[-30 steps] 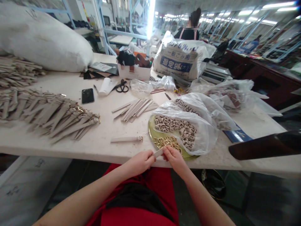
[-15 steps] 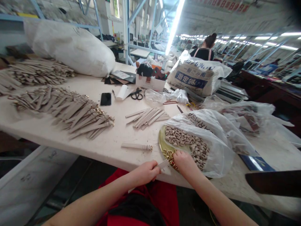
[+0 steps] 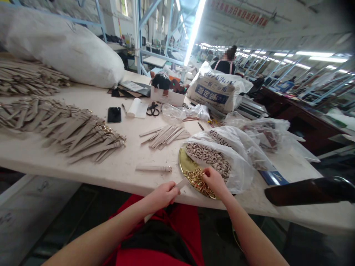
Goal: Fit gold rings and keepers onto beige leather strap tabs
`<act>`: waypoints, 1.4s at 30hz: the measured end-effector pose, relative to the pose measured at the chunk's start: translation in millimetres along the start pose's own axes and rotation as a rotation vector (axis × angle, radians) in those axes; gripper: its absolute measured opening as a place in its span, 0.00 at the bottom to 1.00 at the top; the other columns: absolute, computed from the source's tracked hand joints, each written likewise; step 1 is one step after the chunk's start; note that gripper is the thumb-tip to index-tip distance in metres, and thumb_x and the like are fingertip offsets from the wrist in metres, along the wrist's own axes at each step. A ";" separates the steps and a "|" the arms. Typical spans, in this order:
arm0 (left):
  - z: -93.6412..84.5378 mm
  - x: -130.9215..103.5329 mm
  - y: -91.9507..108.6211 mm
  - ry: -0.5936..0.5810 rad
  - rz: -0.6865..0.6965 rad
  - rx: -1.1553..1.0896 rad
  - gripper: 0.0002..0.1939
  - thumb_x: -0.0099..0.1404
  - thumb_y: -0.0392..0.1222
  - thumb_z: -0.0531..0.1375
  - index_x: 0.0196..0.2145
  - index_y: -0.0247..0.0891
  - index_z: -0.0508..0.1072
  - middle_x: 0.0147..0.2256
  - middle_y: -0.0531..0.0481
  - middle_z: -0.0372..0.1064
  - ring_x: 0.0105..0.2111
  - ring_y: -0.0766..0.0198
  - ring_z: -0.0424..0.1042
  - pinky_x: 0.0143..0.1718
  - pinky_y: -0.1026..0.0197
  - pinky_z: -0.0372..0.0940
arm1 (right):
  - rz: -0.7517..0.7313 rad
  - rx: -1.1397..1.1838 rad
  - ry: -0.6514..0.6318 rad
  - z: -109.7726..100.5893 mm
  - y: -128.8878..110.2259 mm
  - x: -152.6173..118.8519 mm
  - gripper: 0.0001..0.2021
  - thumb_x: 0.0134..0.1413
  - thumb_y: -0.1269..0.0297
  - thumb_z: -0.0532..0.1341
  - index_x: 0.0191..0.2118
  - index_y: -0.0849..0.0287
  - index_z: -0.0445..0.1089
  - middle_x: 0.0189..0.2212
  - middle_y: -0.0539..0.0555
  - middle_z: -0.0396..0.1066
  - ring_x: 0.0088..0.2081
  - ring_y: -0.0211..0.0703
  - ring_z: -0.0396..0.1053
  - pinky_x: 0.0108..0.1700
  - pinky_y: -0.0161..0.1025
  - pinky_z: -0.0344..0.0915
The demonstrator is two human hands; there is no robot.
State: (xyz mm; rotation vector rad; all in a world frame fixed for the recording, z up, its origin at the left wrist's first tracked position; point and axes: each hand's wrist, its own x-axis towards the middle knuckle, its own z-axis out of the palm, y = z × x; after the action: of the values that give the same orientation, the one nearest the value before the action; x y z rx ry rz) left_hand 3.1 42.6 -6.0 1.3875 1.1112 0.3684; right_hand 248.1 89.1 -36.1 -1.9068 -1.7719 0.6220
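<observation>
My left hand (image 3: 166,193) is closed around a pale beige strap (image 3: 181,183), whose end points toward the round gold tray (image 3: 184,161). Over the tray, the fingers of my right hand (image 3: 215,181) pinch a small gold buckle among the pile of gold buckles (image 3: 197,181). Part of that buckle is hidden by my fingertips. Beige loops (image 3: 206,157) fill an open plastic bag resting on the tray. Left of the tray lies a small stack of straps with buckles (image 3: 152,169), and loose plain strips (image 3: 166,136) are spread behind it.
A long heap of buckled straps (image 3: 69,127) covers the table's left side. Toward the back are a phone (image 3: 114,115), scissors (image 3: 153,109) and a white box (image 3: 168,96). A dark brown object (image 3: 302,191) juts in at the right. Another person (image 3: 226,65) is far behind.
The view has shifted, so the table's things appear further left. My right hand has lifted slightly from the buckle pile, leaving more of it visible. My left hand keeps hold of the strap.
</observation>
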 end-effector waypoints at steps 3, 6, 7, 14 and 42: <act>3.6 -1.4 1.7 0.028 0.023 -0.039 0.12 0.57 0.46 0.46 0.30 0.36 0.63 0.17 0.58 0.55 0.16 0.71 0.53 0.18 0.67 0.49 | 0.088 0.264 0.000 -0.5 1.8 -4.9 0.08 0.44 0.65 0.54 0.32 0.62 0.63 0.21 0.49 0.65 0.24 0.39 0.63 0.30 0.38 0.62; 9.4 -1.9 4.2 0.070 0.067 -0.084 0.12 0.58 0.47 0.46 0.30 0.36 0.62 0.16 0.59 0.55 0.15 0.72 0.52 0.17 0.68 0.49 | 0.133 0.516 -0.024 1.9 -8.3 -19.1 0.12 0.45 0.60 0.55 0.35 0.62 0.63 0.23 0.50 0.67 0.23 0.37 0.65 0.29 0.38 0.65; 11.5 -2.3 5.6 0.084 0.078 -0.101 0.12 0.59 0.47 0.46 0.30 0.36 0.61 0.16 0.59 0.54 0.14 0.72 0.52 0.16 0.68 0.49 | 0.137 0.575 -0.028 2.7 -14.1 -25.6 0.12 0.45 0.59 0.56 0.35 0.62 0.63 0.25 0.51 0.68 0.23 0.36 0.65 0.30 0.38 0.65; 25.0 -17.0 15.6 0.208 0.225 -0.129 0.12 0.60 0.49 0.48 0.29 0.37 0.60 0.16 0.60 0.54 0.14 0.74 0.52 0.17 0.69 0.49 | 0.222 1.175 -0.188 7.7 -64.9 -75.4 0.17 0.36 0.58 0.66 0.34 0.60 0.69 0.25 0.51 0.70 0.22 0.33 0.65 0.28 0.34 0.64; 29.1 -47.1 1.5 0.293 0.362 0.177 0.12 0.56 0.46 0.53 0.27 0.34 0.67 0.20 0.56 0.59 0.22 0.70 0.56 0.24 0.67 0.52 | -0.294 0.481 0.064 18.1 -94.1 -136.1 0.10 0.52 0.63 0.56 0.39 0.57 0.71 0.36 0.55 0.70 0.39 0.45 0.66 0.45 0.44 0.61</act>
State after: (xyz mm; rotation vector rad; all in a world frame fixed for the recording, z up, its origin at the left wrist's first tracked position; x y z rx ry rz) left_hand 3.8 -10.8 8.6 1.7367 1.1469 0.7684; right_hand 153.6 -40.2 9.3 -1.3038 -1.6354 0.7813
